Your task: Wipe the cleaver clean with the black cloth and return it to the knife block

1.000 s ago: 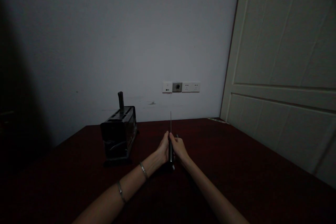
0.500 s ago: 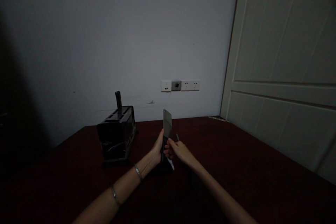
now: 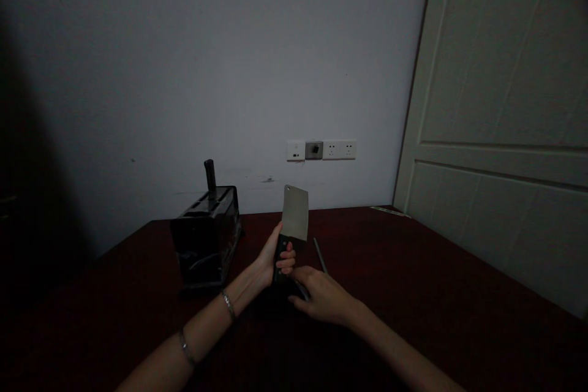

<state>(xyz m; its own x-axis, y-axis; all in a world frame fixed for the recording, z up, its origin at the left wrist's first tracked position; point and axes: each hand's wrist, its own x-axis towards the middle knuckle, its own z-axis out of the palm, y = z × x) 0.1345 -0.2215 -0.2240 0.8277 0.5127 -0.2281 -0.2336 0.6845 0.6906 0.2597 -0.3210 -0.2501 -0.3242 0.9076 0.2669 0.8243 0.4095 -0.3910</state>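
- Dim wall (image 3: pixel 184 73) meets the dark red surface (image 3: pixel 376 269) along its back edge.
- Left hand (image 3: pixel 267 259) wraps the handle of a cleaver (image 3: pixel 294 214), blade pointing up, over the surface's middle; likely stiff and blade-heavy, best held by that handle.
- Right hand (image 3: pixel 328 297) bends low beside a thin rod (image 3: pixel 320 255); whether it grips anything, the gloom hides.
- Near the surface's back left corner, a slotted black block (image 3: pixel 195 251) holds one upright dark handle (image 3: pixel 210 176).
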